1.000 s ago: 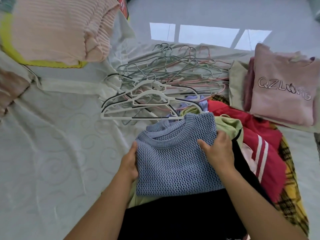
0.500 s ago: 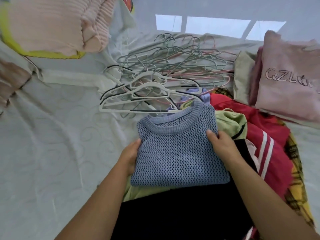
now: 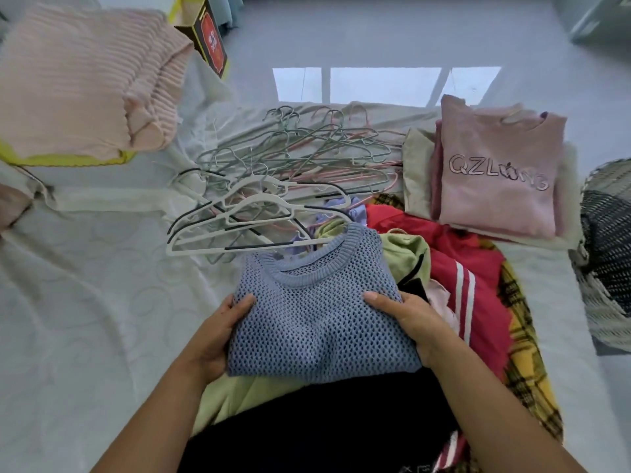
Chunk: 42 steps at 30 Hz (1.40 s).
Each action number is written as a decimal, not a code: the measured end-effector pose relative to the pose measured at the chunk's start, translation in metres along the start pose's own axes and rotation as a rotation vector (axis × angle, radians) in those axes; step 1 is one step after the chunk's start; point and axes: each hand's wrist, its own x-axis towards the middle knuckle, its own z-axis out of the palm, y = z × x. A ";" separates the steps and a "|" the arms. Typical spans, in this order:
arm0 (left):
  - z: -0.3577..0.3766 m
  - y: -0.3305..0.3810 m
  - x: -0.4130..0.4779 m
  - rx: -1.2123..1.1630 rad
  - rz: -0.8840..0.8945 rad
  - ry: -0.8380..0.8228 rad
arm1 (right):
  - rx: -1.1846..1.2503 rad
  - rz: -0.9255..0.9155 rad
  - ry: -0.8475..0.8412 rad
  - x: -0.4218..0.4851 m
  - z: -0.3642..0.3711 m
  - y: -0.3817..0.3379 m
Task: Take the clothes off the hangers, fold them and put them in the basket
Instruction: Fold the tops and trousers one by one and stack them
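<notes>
A folded blue mesh knit sweater [image 3: 317, 315] is held over a heap of unfolded clothes. My left hand [image 3: 218, 339] grips its left edge, thumb on top. My right hand [image 3: 413, 322] grips its right edge, thumb on top too. Under and beside it lie a black garment [image 3: 324, 428], a light green one [image 3: 406, 254], a red one with white stripes [image 3: 467, 268] and a yellow plaid one [image 3: 526, 377]. A woven basket [image 3: 607, 261] shows at the right edge, with something dark inside.
Several empty hangers [image 3: 273, 186], white, grey and pink, lie piled on the white sheet [image 3: 85, 302] behind the sweater. A folded stack topped by a pink lettered sweatshirt [image 3: 495, 172] sits at the back right. A folded pink ribbed knit [image 3: 85, 80] lies at the back left.
Both hands slid down the sweater's sides and drew it slightly towards me and up off the heap. The view tilted, bringing the basket into sight at the right.
</notes>
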 end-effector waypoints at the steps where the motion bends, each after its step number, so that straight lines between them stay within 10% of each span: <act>1: 0.011 0.009 -0.007 0.017 0.026 -0.031 | 0.043 -0.019 -0.002 -0.006 -0.007 -0.006; 11: 0.180 0.050 -0.036 0.097 0.179 -0.228 | 0.443 -0.191 -0.092 -0.063 -0.132 -0.082; 24: 0.392 0.103 0.034 0.170 0.500 -0.332 | 0.283 -0.518 0.172 -0.037 -0.283 -0.218; 31: 0.377 0.038 0.120 0.610 0.340 0.002 | -0.212 -0.489 0.413 0.048 -0.306 -0.187; 36: 0.391 0.001 0.136 1.253 0.926 -0.068 | -0.687 -0.653 0.439 0.100 -0.292 -0.155; 42: 0.412 -0.016 0.168 1.534 0.570 -0.132 | -0.992 -0.608 0.457 0.145 -0.282 -0.169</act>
